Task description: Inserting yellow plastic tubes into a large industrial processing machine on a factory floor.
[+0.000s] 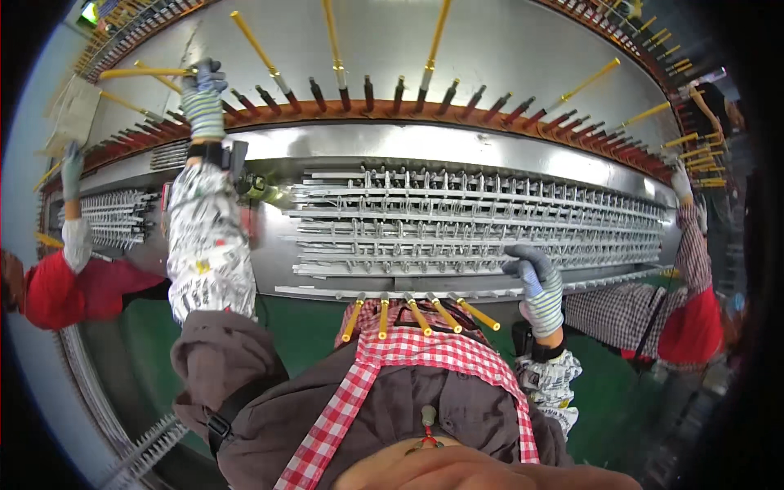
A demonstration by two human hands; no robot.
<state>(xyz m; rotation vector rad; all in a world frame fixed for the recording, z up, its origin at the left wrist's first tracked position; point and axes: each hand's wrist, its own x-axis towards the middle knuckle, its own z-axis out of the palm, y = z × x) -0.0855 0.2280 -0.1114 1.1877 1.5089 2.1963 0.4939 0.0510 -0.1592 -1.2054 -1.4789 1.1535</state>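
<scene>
By the left hand (204, 91), stretched far out over the desk (425, 147), a yellow rod (145, 73) is gripped close to one end, most of its length being left to jut out to the left. With so little of it held, it could be tipped or twisted out of the glove if it were bumped. A second rod (169, 84) is crossed just behind it, and the two could be knocked together by a small slip. Further left, a co-worker's gloved hand (72, 169) is seen near the same stretch, so the free end could be struck if both reaches were made at once.

Over the near side, the right hand (539, 294) is held with its fingers bent beside the metal strips (482, 222); whether anything is pinched there cannot be told. The glove could be snagged on the upright hooks if it were drawn across them. Beside the left forearm a green tool (260, 188) is placed, which might be nudged by the loose sleeve (211, 237). Five yellow handles (418, 319) are hung past the near edge, where they could be dislodged if the checked apron (425, 347) were pressed against them.
</scene>
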